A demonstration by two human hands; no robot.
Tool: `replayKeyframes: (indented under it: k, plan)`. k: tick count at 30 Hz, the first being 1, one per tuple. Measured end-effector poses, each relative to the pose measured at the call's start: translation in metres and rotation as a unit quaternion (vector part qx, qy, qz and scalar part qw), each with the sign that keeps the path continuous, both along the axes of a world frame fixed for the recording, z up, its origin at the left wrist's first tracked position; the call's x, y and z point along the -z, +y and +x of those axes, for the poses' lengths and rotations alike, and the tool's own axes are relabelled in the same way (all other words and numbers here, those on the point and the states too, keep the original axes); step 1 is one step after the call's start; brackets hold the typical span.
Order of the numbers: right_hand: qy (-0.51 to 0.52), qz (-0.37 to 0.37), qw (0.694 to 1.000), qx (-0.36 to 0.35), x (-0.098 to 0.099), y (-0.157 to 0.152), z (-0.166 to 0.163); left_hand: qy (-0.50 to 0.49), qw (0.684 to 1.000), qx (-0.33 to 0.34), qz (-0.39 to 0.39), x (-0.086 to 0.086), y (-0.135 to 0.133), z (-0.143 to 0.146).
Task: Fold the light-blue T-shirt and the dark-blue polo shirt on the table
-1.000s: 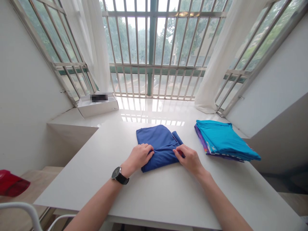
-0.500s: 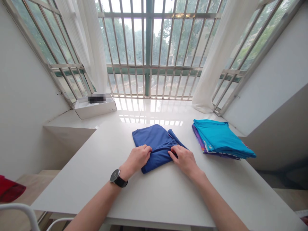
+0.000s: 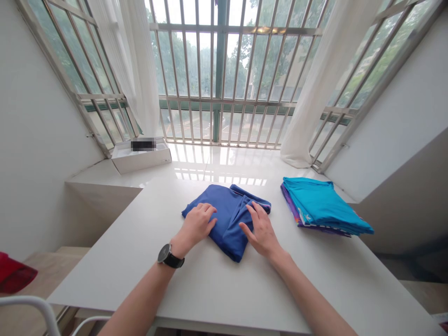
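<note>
A folded blue garment (image 3: 227, 217) lies on the white table (image 3: 140, 261), one corner pointing toward me. Its upper right edge is a folded band with a thin light and red trim line. My left hand (image 3: 198, 224), with a black watch (image 3: 170, 256) on the wrist, rests over the garment's left side, fingers a little curled and apart. On the right side lies my right hand (image 3: 261, 228), fingers spread and touching the cloth. Neither hand grips the fabric.
At the right stands a stack of folded clothes (image 3: 322, 205), turquoise on top with purple below. An open white box (image 3: 142, 161) sits on the window ledge at the left. White curtains (image 3: 304, 107) hang before the barred window. Red cloth (image 3: 16, 275) shows at far left.
The garment has turned, its near corner now toward me and its band showing further left. Both hands have loosened from pinching the cloth, and their fingers have spread.
</note>
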State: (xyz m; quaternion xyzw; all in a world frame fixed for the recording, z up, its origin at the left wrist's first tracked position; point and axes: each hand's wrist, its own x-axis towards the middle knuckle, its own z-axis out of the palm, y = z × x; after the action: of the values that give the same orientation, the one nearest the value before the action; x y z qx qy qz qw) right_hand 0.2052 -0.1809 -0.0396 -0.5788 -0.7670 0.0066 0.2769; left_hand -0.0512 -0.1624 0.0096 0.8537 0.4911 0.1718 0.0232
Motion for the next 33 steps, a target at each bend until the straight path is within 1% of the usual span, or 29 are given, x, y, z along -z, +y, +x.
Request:
replayKeyframes:
  k: [2, 4, 5, 6, 8, 11, 14, 15, 17, 18, 19, 21, 24, 27, 30, 33]
  plan:
    - [-0.014, -0.048, 0.999, -0.004, 0.003, -0.002, -0.008, 0.038, 0.995, -0.091, 0.006, 0.0, 0.007, -0.015]
    - [-0.032, -0.091, 0.995, -0.014, 0.005, -0.003, -0.013, 0.084, 0.98, -0.179, -0.023, 0.001, 0.012, -0.026]
    - [-0.039, -0.106, 0.993, -0.016, 0.006, -0.003, -0.013, 0.104, 0.971, -0.211, -0.044, 0.002, 0.014, -0.03]
    - [-0.044, -0.116, 0.992, -0.016, 0.006, -0.003, -0.013, 0.116, 0.964, -0.231, -0.063, 0.002, 0.015, -0.034]
    - [-0.049, -0.128, 0.99, -0.013, 0.006, 0.0, -0.011, 0.118, 0.958, -0.246, -0.089, 0.004, 0.017, -0.036]
    - [-0.059, -0.132, 0.989, -0.024, 0.006, 0.01, -0.002, 0.092, 0.963, -0.228, -0.111, 0.004, 0.017, -0.034]
    - [-0.063, -0.1, 0.992, -0.041, 0.004, 0.02, 0.012, 0.066, 0.973, -0.172, -0.141, 0.004, 0.014, -0.029]
    - [-0.058, -0.076, 0.995, -0.034, 0.002, 0.022, 0.017, 0.062, 0.976, -0.152, -0.146, 0.004, 0.012, -0.027]
    - [-0.037, -0.022, 0.999, 0.004, -0.002, 0.024, 0.024, 0.065, 0.979, -0.123, -0.147, 0.003, 0.009, -0.024]
    - [-0.022, -0.005, 0.999, 0.027, -0.005, 0.022, 0.024, 0.072, 0.981, -0.114, -0.141, 0.003, 0.008, -0.023]
    - [-0.005, -0.004, 0.999, 0.045, -0.007, 0.02, 0.023, 0.078, 0.982, -0.111, -0.13, 0.002, 0.007, -0.022]
    - [0.023, -0.046, 0.997, 0.057, -0.012, 0.012, 0.016, 0.081, 0.986, -0.11, -0.099, 0.002, 0.006, -0.022]
    - [0.024, -0.119, 0.992, 0.037, -0.016, -0.002, 0.0, 0.051, 0.992, -0.092, -0.076, 0.002, 0.006, -0.022]
    - [-0.005, -0.137, 0.99, 0.022, -0.017, -0.011, -0.01, 0.017, 0.995, -0.06, -0.08, 0.004, 0.006, -0.022]
    - [-0.03, -0.154, 0.988, 0.008, -0.019, -0.009, -0.007, 0.025, 0.995, -0.034, -0.091, 0.002, 0.004, -0.023]
    - [-0.039, -0.184, 0.982, -0.02, -0.023, 0.002, 0.007, 0.066, 0.992, -0.013, -0.103, -0.005, -0.001, -0.023]
